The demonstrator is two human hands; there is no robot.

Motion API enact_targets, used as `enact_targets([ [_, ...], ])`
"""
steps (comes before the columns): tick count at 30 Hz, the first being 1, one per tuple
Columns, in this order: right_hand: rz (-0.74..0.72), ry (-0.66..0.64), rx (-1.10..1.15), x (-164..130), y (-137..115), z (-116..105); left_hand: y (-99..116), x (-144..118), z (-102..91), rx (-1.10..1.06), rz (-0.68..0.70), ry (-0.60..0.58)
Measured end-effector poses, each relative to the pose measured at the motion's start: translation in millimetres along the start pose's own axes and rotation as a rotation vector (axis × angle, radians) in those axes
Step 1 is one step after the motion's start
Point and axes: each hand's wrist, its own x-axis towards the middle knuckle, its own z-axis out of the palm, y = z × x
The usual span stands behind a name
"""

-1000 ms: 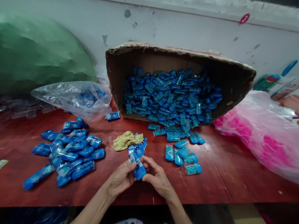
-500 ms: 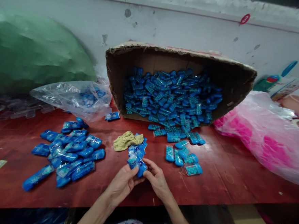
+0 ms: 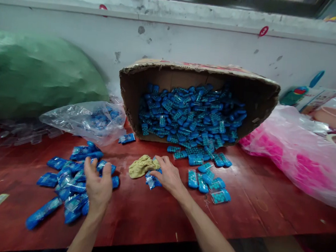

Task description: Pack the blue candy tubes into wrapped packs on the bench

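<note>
the left hand [image 3: 98, 186] spreads open over the pile of blue packets [image 3: 65, 176], while the right hand [image 3: 168, 176], its grip impossible to tell, is at the blue wrappers [image 3: 152, 181] beside a yellow lump [image 3: 140, 168], near the cardboard box [image 3: 201, 68].

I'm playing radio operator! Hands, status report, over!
Left hand open at blue packet pile. Right hand at flat blue wrappers, grip unclear. Yellowish lump beside them, possibly in the way.

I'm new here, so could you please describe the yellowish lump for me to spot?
Find the large open cardboard box on the red table. In front of its left side, beside the right hand, lies a crumpled lump. Its dull yellow sets it apart from nearby blue packets.
</note>
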Motion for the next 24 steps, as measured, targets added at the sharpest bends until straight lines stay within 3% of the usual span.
enact_targets([
  [1,-0.008,-0.047,-0.074,11.7,3.0,1.5,-5.5,2.5,8.9,0.172,0.160,-0.005],
  [3,-0.040,-0.107,-0.119,31.4,7.5,8.5,-20.8,3.1,33.3,0.398,0.363,-0.208],
  [5,-0.076,-0.137,-0.116,45.2,10.4,17.5,-37.8,2.6,59.1,0.551,0.387,-0.423],
  [8,-0.116,-0.138,-0.110,53.0,13.2,25.4,-56.0,5.8,84.1,0.611,0.413,-0.507],
  [12,-0.128,-0.069,-0.112,36.1,15.5,21.3,-58.5,12.2,92.8,0.619,0.369,-0.431],
  [19,-0.114,-0.093,-0.228,-39.9,25.8,29.5,-51.5,5.8,106.4,0.617,0.330,-0.311],
  [24,-0.088,-0.046,-0.278,-69.0,24.3,29.4,-59.2,-11.3,90.5,0.552,0.397,-0.280],
])
